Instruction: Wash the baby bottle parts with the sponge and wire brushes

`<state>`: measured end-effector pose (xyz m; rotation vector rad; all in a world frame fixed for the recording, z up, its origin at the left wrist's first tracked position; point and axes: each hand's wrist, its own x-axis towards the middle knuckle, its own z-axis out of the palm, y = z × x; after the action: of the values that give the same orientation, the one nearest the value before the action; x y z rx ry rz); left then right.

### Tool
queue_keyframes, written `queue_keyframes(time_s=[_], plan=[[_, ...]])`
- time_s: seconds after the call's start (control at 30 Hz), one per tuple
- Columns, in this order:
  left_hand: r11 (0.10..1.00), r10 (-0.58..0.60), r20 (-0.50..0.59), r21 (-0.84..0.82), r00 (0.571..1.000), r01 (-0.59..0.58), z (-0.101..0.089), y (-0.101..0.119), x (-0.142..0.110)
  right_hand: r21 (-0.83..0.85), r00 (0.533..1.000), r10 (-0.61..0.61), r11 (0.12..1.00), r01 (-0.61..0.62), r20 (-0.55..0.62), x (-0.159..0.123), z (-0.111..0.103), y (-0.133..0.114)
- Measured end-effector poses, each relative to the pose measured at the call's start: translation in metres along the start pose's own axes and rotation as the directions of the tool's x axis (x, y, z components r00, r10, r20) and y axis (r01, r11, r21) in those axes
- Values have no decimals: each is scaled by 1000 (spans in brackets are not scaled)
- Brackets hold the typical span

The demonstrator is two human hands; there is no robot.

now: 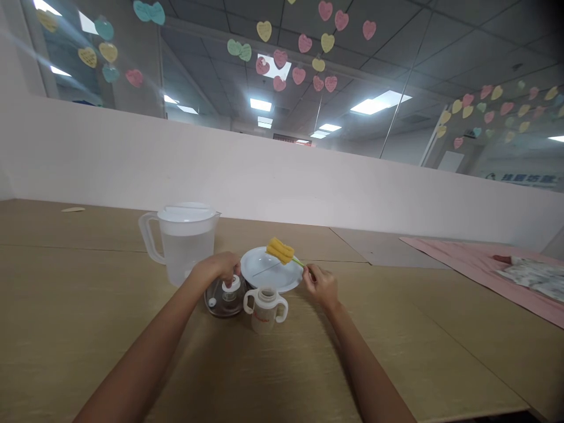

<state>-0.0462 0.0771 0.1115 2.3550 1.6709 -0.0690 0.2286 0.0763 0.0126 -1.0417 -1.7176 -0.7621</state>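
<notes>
In the head view my right hand [321, 285] pinches the thin green handle of a bottle brush with a yellow sponge head [280, 251]. The sponge is over a white bowl [247, 258]. My left hand [224, 267] reaches down with its fingers closed on a white bottle lid [231, 285], which is at a dark see-through dish [215, 311]. A small white part [212, 302] lies in that dish. Between my hands an uncapped baby bottle with two white handles [265, 311] stands upright, in front of the bowl.
A clear plastic pitcher [187, 244] with a white lid stands behind my left forearm. Farther right, a pink cloth [458, 258] with a patterned fabric item [535, 275] covers part of the wooden table [418, 346]. A low white wall [264, 182] with windows runs behind.
</notes>
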Motion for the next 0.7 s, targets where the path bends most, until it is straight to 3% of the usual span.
queue_keyframes(time_s=[0.47,0.7], plan=[[996,20,-33,-86,999,-23,1,-5,1,-2,1000,11,1000,-11,10,0,-1,0],[999,29,-22,-43,999,-30,1,-4,1,1,1000,2,1000,-2,-2,0,1,0]])
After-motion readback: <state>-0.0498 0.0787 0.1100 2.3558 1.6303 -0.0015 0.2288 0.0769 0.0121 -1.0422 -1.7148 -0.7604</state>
